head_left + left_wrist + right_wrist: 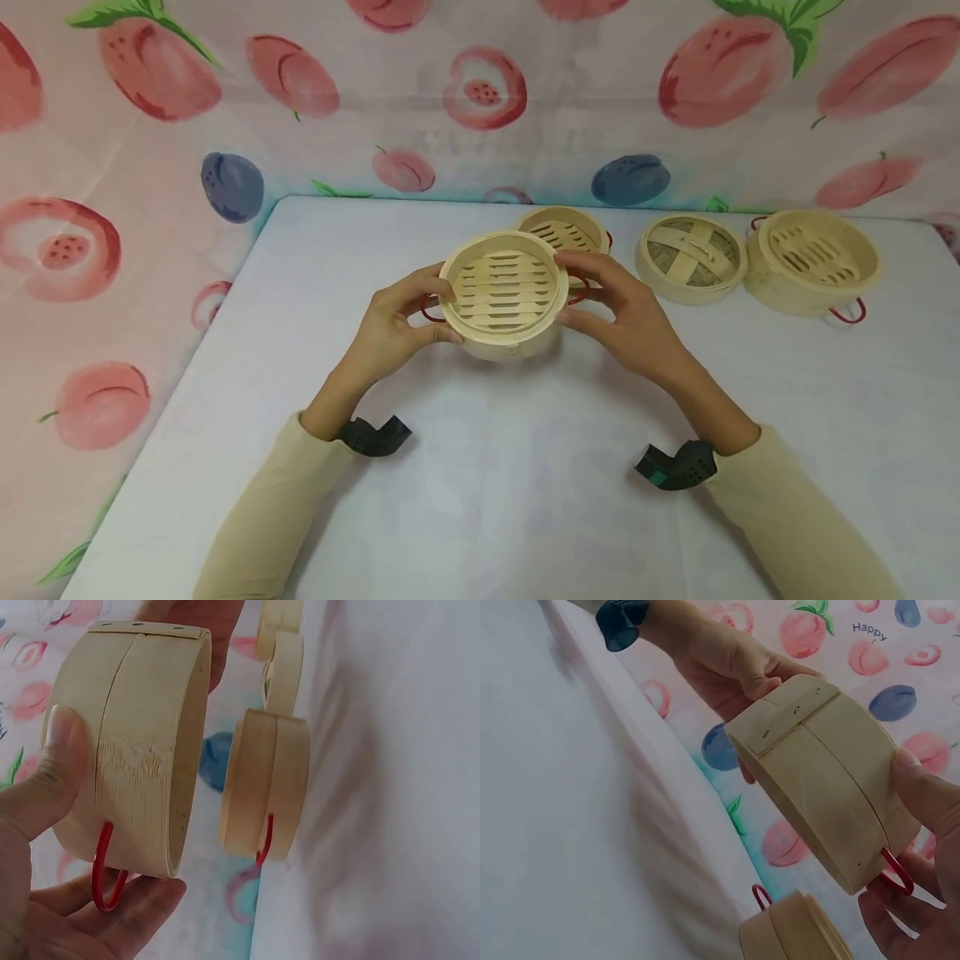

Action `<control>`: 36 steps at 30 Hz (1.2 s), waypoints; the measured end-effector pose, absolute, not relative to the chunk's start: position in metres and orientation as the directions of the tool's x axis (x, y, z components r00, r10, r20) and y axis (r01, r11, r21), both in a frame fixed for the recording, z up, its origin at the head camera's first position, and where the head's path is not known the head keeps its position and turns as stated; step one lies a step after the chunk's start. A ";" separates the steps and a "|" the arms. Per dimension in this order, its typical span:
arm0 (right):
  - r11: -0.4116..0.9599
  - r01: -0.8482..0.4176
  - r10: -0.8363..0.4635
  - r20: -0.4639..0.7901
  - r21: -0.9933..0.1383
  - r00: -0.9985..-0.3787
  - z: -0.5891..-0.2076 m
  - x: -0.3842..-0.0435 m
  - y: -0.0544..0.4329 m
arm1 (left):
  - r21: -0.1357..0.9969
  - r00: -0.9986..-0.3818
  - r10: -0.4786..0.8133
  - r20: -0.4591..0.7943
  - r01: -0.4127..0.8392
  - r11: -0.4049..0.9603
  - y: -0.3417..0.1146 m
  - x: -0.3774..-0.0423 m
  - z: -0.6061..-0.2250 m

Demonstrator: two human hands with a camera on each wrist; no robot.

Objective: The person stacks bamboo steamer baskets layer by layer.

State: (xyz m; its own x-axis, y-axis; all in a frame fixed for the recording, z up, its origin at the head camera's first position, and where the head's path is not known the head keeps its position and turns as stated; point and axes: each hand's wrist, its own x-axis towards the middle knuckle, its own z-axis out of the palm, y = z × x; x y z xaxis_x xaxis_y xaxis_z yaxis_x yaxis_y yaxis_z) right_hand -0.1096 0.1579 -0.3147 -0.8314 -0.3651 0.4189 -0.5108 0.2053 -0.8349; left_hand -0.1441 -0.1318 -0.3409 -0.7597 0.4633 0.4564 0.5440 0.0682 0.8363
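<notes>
The thumb and fingers of the left hand pinch the wall of a round bamboo steamer tier, the thumb low on its near side and a fingertip over the rim, with a red handle between them; the right hand grips the opposite side likewise, fingers at the rim and thumb on the near wall. Held between both, the tier hangs above the white surface, nearer its far edge than its near one, its slatted floor showing. The step in hand looks to be a two-handed hold in the air; moving or lowering the tier from here would call for both hands travelling together, clear of its neighbours. Just beyond it, toward the far edge, sits a second slatted tier, partly hidden. Farther right along that edge lies a woven-topped lid; whether anything is under it cannot be told. Just beside it, toward the far right corner, stands a deeper-looking red-handled steamer.
</notes>
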 end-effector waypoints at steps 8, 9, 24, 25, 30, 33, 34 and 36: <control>0.200 -0.505 -0.349 0.421 -0.839 -0.837 -0.341 -0.101 0.191 | 0.801 -0.703 0.492 0.513 0.598 0.019 -0.105 -0.136 -0.347; 0.208 -0.503 -0.346 0.418 -0.839 -0.840 -0.343 -0.098 0.194 | 0.795 -0.696 0.495 0.520 0.607 0.018 -0.102 -0.134 -0.349; 0.199 -0.467 -0.342 0.385 -0.862 -0.857 -0.372 -0.066 0.226 | 0.793 -0.687 0.559 0.465 0.604 0.083 -0.073 -0.111 -0.374; 0.182 -0.473 -0.339 0.396 -0.862 -0.853 -0.372 -0.065 0.226 | 0.793 -0.691 0.564 0.452 0.601 0.101 -0.071 -0.111 -0.375; 0.132 -0.475 -0.330 0.413 -0.870 -0.849 -0.368 -0.059 0.225 | 0.787 -0.702 0.574 0.421 0.598 0.154 -0.066 -0.109 -0.381; 0.149 -0.477 -0.319 0.414 -0.866 -0.852 -0.369 -0.058 0.226 | 0.791 -0.701 0.580 0.415 0.593 0.150 -0.063 -0.110 -0.385; 0.151 -0.476 -0.315 0.415 -0.866 -0.854 -0.370 -0.059 0.227 | 0.793 -0.700 0.582 0.415 0.592 0.146 -0.062 -0.111 -0.387; 0.137 -0.472 -0.311 0.415 -0.871 -0.855 -0.376 -0.062 0.232 | 0.794 -0.697 0.583 0.416 0.591 0.140 -0.059 -0.113 -0.389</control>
State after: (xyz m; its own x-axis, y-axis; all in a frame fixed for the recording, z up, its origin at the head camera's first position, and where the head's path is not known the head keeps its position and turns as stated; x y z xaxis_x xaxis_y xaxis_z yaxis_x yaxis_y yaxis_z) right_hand -0.0619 0.2319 -0.3759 -0.8553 -0.3108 0.4147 -0.4721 0.1372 -0.8708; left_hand -0.1130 -0.0589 -0.3890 -0.6973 0.5834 0.4164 0.5914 0.1399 0.7942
